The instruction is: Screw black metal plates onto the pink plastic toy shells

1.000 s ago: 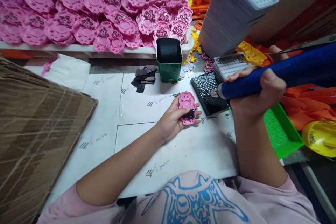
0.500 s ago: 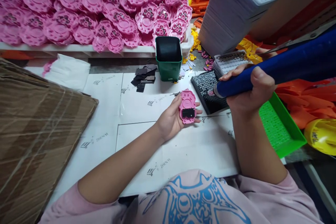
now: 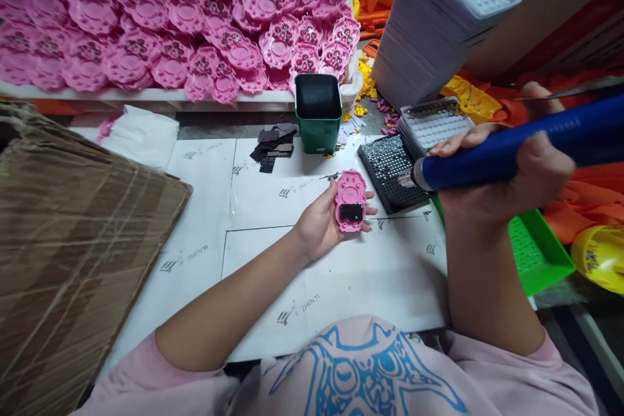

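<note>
My left hand holds a pink plastic shell in its palm, open side up. Across the shell's lower half lies a black plate. Near my left thumb is a thin metal piece, too small to name. My right hand is wrapped round a blue electric screwdriver, which slants down to the left. Its tip is over a black screw tray filled with rows of small screws; whether it touches them I cannot tell.
Behind stand a green bin, loose black plates and a white crate of pink shells. A cardboard box blocks the left. A stack of white trays and a green basket stand on the right.
My right hand has moved right and slightly up with the screwdriver, whose tip stays over the screw tray. The view has shifted a little; my left hand still holds the shell.
</note>
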A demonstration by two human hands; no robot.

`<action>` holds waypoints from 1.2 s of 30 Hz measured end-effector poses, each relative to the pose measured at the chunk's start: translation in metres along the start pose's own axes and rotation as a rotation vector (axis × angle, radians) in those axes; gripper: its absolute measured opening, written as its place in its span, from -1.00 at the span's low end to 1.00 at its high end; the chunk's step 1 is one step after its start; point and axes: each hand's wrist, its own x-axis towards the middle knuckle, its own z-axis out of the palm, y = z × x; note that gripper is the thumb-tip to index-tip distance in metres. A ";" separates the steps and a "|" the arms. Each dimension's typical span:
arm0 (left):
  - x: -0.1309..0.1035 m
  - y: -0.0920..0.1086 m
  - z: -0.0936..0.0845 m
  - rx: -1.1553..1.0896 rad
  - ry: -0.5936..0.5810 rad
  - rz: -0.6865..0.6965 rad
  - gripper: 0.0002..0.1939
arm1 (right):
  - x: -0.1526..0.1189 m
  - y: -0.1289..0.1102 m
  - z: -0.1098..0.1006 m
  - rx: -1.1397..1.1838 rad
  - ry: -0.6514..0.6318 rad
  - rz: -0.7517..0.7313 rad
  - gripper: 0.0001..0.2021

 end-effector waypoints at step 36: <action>0.002 -0.012 0.007 -0.049 0.185 0.169 -0.72 | -0.060 -0.015 0.009 0.072 -0.623 0.091 -0.71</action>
